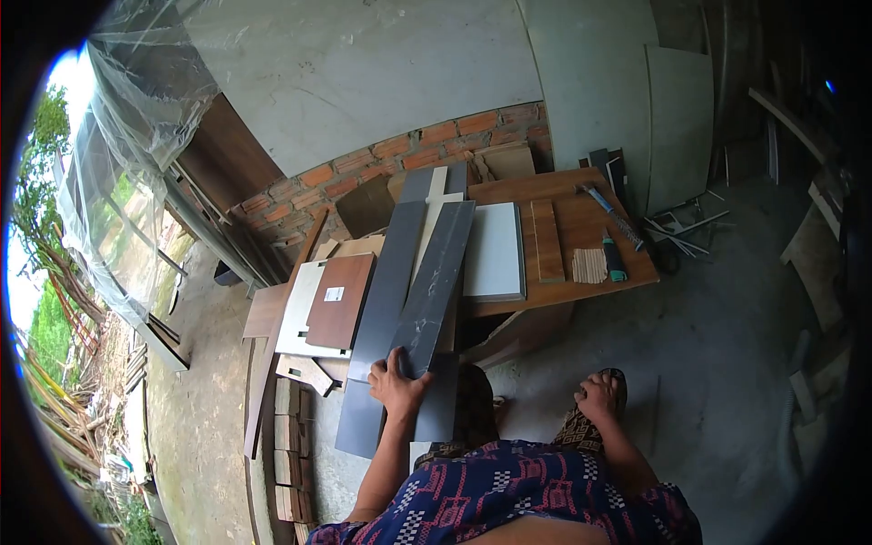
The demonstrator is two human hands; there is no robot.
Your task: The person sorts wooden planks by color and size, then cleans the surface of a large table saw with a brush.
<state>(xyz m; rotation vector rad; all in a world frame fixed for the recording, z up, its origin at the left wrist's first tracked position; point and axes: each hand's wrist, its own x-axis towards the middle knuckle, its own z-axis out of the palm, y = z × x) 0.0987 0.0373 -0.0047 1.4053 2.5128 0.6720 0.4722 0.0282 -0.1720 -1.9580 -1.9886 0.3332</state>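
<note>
My left hand (398,385) grips the near end of a long dark grey board (434,282), thumb and fingers wrapped over its edge. The board lies slanted over other grey panels (389,272) and a pale strip (427,238). My right hand (597,397) is down by my right knee, away from the boards, its fingers curled; whether anything is inside cannot be made out. Right of the grey boards, a white panel stack (493,252) rests on the brown tabletop (572,295). Left of them lies a reddish-brown panel (340,300) with a white label.
On the tabletop are a hammer (607,211), a green-and-black tool (614,258), a narrow wooden board (547,242) and a ribbed piece (589,266). Stacked bricks (288,459) stand low at left. Metal strips (688,232) lie on the floor at right.
</note>
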